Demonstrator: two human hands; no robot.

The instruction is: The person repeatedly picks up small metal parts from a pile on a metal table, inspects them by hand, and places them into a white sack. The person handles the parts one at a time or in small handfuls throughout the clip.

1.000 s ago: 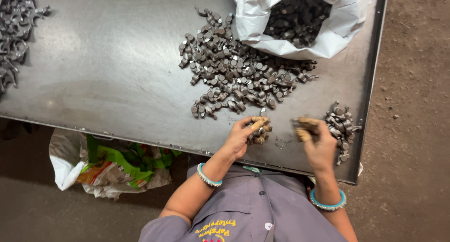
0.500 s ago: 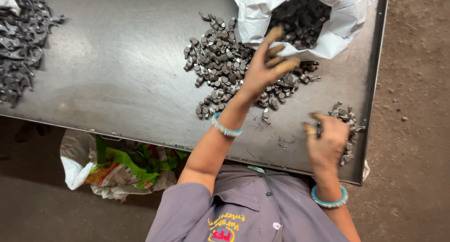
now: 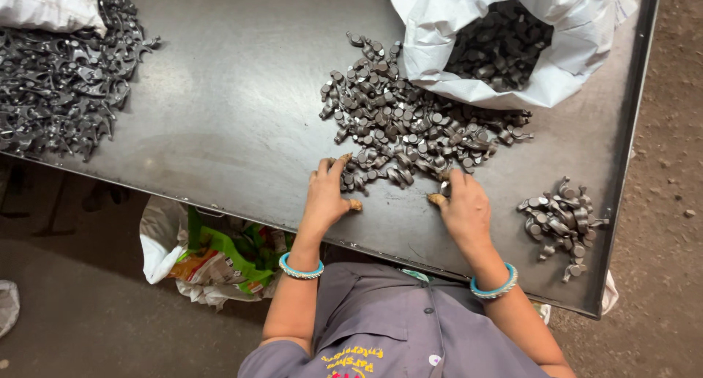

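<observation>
Presently, as seen from the head camera:

Far left pile: dark forked metal castings (image 3: 62,92) heaped on the counter (image 3: 220,107), a white sack (image 3: 47,5) lying at their top edge.
Below the counter edge: a crumpled bag, white and green (image 3: 212,257), on the floor.
Left hand (image 3: 327,195): palm down at the near edge of the central pile, fingers spread and resting on the pieces; whether it grips any, I cannot tell.
Central pile: small grey metal parts (image 3: 410,129) (short stubby pieces with round heads), spilling from the mouth of an open white bag (image 3: 512,27) further back.
Right hand (image 3: 461,210): curled at the pile's near right edge, fingertips pinching towards a piece; the hold itself is hidden.
Right pile: a smaller heap of like parts (image 3: 564,221), apart from the main one, near the counter's right rim.
</observation>
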